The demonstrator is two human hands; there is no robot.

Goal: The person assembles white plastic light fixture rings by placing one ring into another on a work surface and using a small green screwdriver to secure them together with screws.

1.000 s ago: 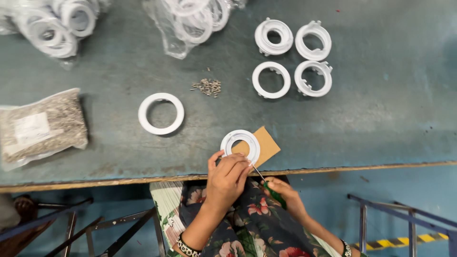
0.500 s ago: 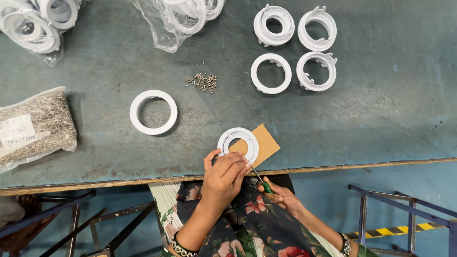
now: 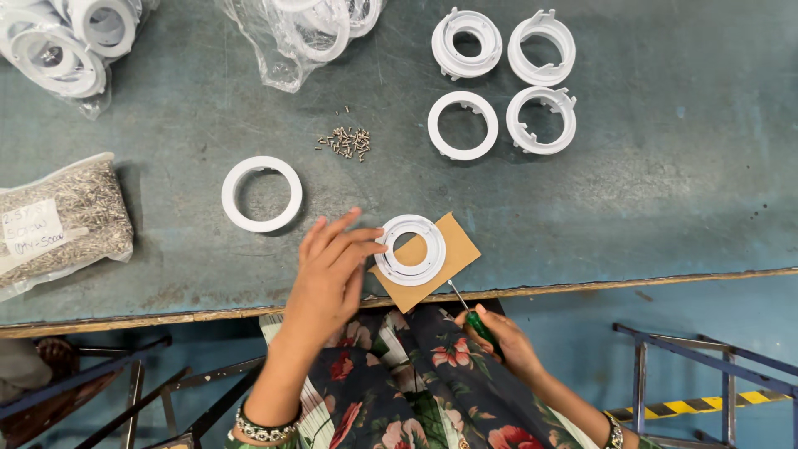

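Left hand [image 3: 331, 266]: fingers spread, fingertips touching white ring [image 3: 410, 249] at its 9 o'clock edge. Ring lies on cardboard square [image 3: 453, 258], near table [image 3: 648, 208] front edge. Right hand [image 3: 497, 337]: clenched around green-handled screwdriver [image 3: 470, 314], at 5 o'clock from ring. Screw pile [image 3: 345, 142] at 11 o'clock.
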